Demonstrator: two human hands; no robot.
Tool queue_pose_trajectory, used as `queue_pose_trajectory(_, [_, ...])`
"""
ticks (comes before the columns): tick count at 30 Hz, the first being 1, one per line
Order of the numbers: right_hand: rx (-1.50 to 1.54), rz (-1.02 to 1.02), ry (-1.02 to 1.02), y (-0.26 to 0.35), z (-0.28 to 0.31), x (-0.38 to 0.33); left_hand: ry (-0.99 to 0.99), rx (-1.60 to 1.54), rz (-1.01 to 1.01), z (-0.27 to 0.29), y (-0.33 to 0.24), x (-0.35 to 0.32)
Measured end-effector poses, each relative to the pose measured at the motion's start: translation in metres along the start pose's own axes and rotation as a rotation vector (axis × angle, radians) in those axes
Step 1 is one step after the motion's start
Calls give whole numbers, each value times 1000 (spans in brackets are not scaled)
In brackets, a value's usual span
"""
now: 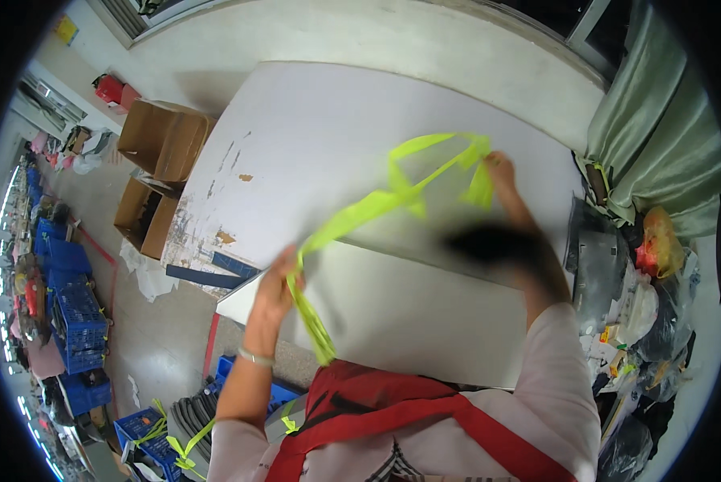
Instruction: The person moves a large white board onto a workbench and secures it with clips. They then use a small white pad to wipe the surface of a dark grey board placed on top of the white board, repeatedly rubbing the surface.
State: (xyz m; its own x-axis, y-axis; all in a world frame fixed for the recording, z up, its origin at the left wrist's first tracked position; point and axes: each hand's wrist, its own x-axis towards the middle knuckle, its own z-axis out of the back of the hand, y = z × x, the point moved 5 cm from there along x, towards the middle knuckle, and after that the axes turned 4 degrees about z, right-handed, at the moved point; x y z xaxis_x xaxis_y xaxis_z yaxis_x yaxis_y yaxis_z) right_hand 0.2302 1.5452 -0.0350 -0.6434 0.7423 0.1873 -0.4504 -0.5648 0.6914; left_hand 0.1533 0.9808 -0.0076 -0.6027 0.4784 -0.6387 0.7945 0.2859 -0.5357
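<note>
A long neon yellow-green fabric strip point(360, 210) is stretched between my hands above the white table point(320, 120). My left hand point(277, 283) is closed round it near the table's front left, and a tail of the strip hangs down toward my red apron point(376, 394). Out to the right and farther away, my right hand point(501, 173) grips the other part, where the strip loops and folds over itself with short ends dangling. A dark blurred shape point(489, 243) lies by my right forearm; I cannot make out what it is.
Two open cardboard boxes point(164, 140) stand left of the table. Dark blue flat strips point(208, 277) lie at its left corner. Blue crates point(79, 321) line the left floor. Grey rolled material point(196, 422) with neon ties sits at lower left. Plastic bags point(661, 249) crowd the right side.
</note>
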Motion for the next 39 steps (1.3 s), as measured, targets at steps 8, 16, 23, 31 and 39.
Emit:
queue_pose_trajectory(8, [-500,370,-145,72,30,-10,375,-536,173,-51,-51,66])
queue_pose_trajectory(16, [519,447,676,192,-93,-242,492,-682,516,-32,64,48])
queue_pose_trajectory(23, [826,-341,881,193,-132,-281,502,-678,579,-28,95,42])
queue_pose_trajectory(31, [891,-189,773,168,-128,-269,333,9,438,-48,98,10])
queue_pose_trajectory(39, [578,91,931,192,-93,-261,389,711,220,-68,106,13])
